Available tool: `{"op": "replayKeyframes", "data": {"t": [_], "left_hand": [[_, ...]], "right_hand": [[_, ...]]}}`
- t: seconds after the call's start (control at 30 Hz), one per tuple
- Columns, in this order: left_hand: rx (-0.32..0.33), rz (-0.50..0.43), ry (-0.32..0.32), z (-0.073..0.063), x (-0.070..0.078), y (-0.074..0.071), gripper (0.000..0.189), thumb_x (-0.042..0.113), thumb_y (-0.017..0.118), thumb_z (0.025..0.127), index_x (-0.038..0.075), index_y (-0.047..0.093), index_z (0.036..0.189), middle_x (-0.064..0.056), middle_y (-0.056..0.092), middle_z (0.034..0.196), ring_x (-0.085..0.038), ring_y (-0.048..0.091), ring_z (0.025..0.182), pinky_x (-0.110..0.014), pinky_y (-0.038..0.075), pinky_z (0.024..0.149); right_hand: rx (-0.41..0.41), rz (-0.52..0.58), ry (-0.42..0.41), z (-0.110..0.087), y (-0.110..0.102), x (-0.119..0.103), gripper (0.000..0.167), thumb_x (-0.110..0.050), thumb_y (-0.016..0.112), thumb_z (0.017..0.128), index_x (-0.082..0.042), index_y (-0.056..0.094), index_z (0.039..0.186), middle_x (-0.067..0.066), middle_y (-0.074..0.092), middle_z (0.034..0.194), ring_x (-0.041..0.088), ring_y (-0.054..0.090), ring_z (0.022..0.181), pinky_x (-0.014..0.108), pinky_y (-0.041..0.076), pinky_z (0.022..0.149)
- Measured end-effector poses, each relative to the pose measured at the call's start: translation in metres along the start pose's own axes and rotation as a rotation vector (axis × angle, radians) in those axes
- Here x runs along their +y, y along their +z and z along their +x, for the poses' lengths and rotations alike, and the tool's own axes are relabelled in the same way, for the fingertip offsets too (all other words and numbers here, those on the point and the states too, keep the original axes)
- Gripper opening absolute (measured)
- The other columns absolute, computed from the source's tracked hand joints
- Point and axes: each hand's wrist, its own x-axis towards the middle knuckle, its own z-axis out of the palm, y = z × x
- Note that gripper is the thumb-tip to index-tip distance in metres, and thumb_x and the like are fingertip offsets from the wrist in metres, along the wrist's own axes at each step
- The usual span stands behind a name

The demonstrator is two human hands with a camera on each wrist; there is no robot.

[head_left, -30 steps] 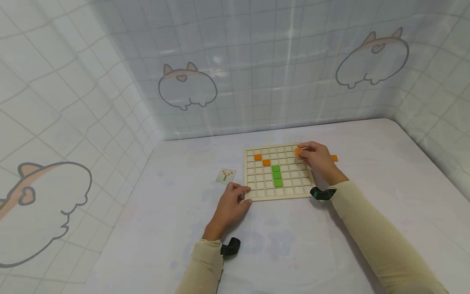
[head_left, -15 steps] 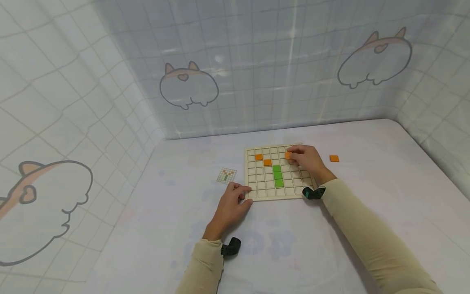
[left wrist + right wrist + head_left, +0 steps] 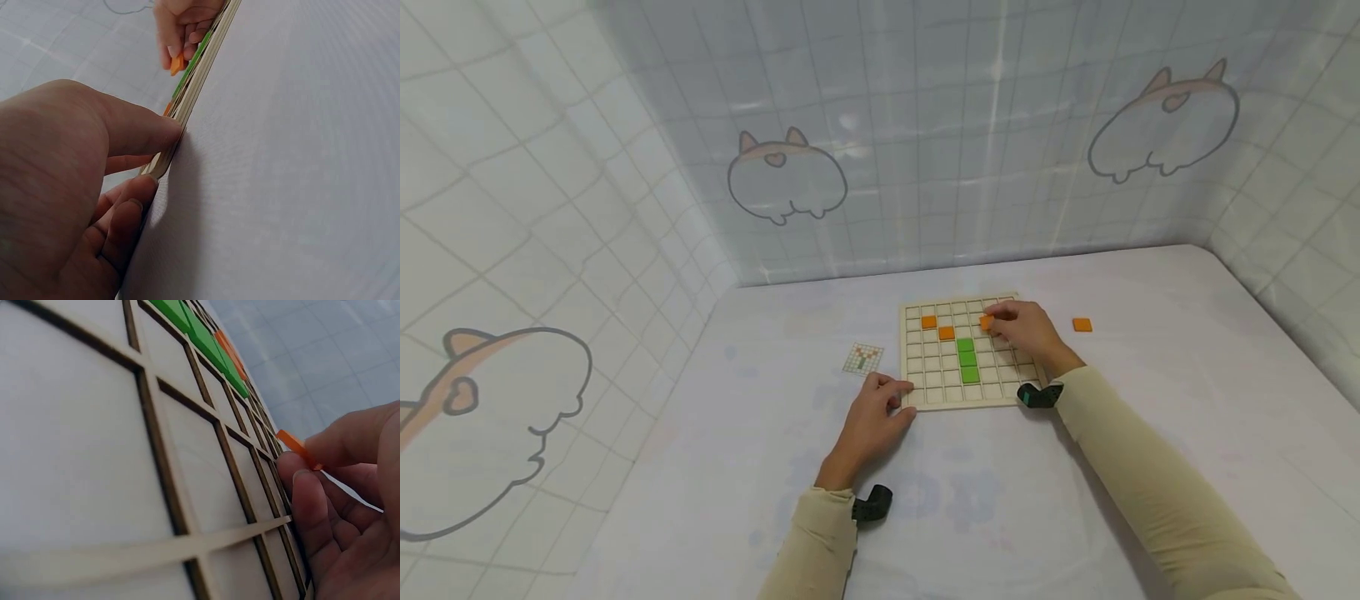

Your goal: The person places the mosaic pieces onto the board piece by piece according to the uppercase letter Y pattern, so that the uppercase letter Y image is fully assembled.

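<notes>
A pale wooden grid board [image 3: 925, 363] lies on the table in the head view. Two orange tiles sit in its upper left cells, and a column of green tiles [image 3: 967, 360] runs down near its middle. My left hand [image 3: 872, 417] holds the board's near left corner, with the thumb on the front edge and a finger on the left side. Above the upper right cells, my right hand [image 3: 1028, 327] pinches an orange tile [image 3: 987, 322] between thumb and fingers. In the right wrist view that held tile [image 3: 294, 445] is tilted, above the grid.
A small pattern card [image 3: 862, 358] lies left of the board. One loose orange tile [image 3: 1082, 325] rests on the white cloth to the right. Curtains [image 3: 925, 167] with printed animal outlines stand behind and at both sides.
My right hand has moved left with the orange tile, from the board's upper right corner to further inside the grid, then slightly nearer. My left hand has stayed at the corner.
</notes>
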Motion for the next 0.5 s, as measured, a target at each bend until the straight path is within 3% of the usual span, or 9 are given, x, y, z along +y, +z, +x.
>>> {"op": "replayKeyframes", "data": {"t": [0.17, 0.5], "left_hand": [[-0.005, 0.005, -0.003, -0.0005, -0.0019, 0.0013, 0.034, 0.016, 0.073, 0.091, 0.011, 0.07, 0.125, -0.002, 0.048, 0.105, -0.016, 0.049, 0.086, -0.034, 0.041, 0.076], [-0.002, -0.003, 0.004, -0.0001, -0.001, 0.0004, 0.034, 0.015, 0.073, 0.091, 0.011, 0.07, 0.124, -0.003, 0.048, 0.106, -0.015, 0.048, 0.086, -0.034, 0.041, 0.076]], "right_hand": [[-0.018, -0.056, 0.0, 0.0012, 0.0019, 0.0027, 0.034, -0.016, 0.062, 0.097, -0.01, 0.066, 0.13, 0.011, 0.062, 0.127, 0.028, 0.056, 0.114, 0.046, 0.043, 0.099], [-0.032, -0.16, -0.107, -0.0015, 0.0024, 0.0001, 0.038, -0.016, 0.064, 0.097, -0.008, 0.063, 0.134, 0.016, 0.063, 0.12, 0.031, 0.058, 0.109, 0.049, 0.045, 0.094]]}}
